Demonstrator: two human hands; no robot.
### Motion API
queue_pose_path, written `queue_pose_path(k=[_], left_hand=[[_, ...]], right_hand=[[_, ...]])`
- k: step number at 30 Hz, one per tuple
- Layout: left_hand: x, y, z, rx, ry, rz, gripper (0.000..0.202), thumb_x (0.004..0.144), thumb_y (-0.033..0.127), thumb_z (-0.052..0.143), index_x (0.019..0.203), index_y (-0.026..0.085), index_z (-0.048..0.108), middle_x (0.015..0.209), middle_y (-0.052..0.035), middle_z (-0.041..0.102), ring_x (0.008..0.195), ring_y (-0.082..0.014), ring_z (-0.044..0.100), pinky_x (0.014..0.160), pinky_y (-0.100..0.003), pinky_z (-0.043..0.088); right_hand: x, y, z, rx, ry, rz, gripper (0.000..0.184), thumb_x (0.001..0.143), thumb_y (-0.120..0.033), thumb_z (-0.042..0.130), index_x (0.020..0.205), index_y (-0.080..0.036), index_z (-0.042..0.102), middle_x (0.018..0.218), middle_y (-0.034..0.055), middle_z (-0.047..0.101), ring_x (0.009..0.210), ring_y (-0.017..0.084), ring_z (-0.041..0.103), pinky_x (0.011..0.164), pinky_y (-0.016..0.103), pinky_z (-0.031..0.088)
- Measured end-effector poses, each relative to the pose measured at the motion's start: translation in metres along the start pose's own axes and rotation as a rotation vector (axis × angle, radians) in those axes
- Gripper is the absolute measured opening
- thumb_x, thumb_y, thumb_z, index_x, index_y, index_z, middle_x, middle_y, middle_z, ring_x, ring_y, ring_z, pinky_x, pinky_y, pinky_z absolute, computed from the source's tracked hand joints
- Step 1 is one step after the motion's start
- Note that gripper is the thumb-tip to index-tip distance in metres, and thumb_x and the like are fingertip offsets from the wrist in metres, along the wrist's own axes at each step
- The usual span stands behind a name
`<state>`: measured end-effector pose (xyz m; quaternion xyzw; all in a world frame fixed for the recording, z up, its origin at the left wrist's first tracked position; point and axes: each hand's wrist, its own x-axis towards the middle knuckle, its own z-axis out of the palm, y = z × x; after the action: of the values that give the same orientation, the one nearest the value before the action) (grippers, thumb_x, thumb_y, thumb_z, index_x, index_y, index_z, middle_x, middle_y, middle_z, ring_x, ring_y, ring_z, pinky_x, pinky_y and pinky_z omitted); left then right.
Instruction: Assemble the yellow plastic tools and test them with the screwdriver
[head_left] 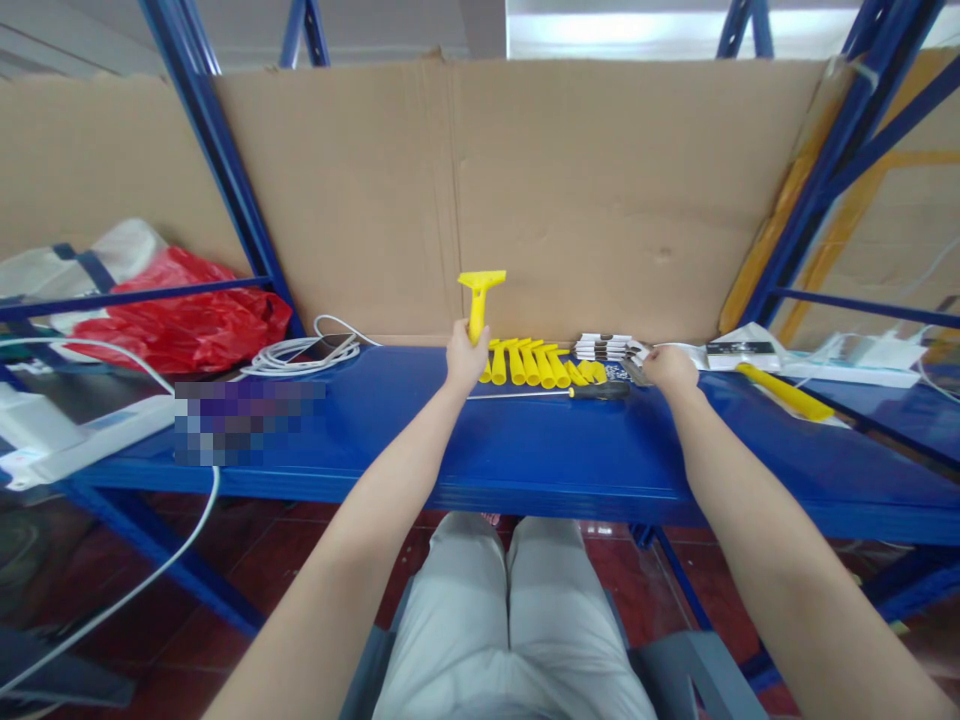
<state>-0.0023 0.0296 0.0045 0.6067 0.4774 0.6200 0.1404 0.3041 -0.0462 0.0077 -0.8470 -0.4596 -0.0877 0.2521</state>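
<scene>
My left hand (466, 355) is wrapped round a yellow scraper handle (480, 300), held upright with its wide T-shaped head on top. Behind that hand, several more yellow scraper handles (531, 368) lie in a row on the blue shelf, with small yellow pieces (586, 373) at their right end. My right hand (670, 368) reaches down beside some small greyish metal pieces (637, 366), its fingers closed; what they pinch is too small to make out. Left of it sits a pile of white and dark packets (602, 346). A screwdriver (600, 391) with a black handle lies in front.
A finished-looking yellow scraper (787, 392) rests at right near a white packet (744, 354) and a power strip (855, 368). Coiled white cable (300, 355), a red plastic bag (187, 320) and another power strip (97, 435) are at left. Cardboard (562, 200) stands behind the shelf.
</scene>
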Motion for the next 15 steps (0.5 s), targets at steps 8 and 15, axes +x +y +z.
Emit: queue_pose_path(k=[8, 15], left_hand=[[-0.008, 0.007, -0.002, 0.079, -0.047, 0.037, 0.014, 0.085, 0.024, 0.060, 0.096, 0.021, 0.053, 0.098, -0.0080, 0.068, 0.097, -0.0230, 0.065, 0.085, -0.032, 0.047], [-0.010, 0.008, -0.002, 0.067, -0.064, 0.075, 0.013, 0.085, 0.024, 0.062, 0.095, 0.021, 0.054, 0.095, -0.0062, 0.068, 0.098, -0.0226, 0.064, 0.084, -0.031, 0.047]], right_hand=[[0.011, 0.018, 0.017, -0.026, -0.111, 0.123, 0.054, 0.079, -0.049, 0.064, 0.119, -0.013, 0.068, 0.120, 0.0227, 0.066, 0.118, 0.035, 0.060, 0.096, 0.047, 0.048], [0.014, 0.020, 0.024, -0.040, -0.138, 0.088, 0.067, 0.079, -0.060, 0.058, 0.118, -0.006, 0.066, 0.118, 0.0265, 0.065, 0.114, 0.035, 0.061, 0.093, 0.048, 0.048]])
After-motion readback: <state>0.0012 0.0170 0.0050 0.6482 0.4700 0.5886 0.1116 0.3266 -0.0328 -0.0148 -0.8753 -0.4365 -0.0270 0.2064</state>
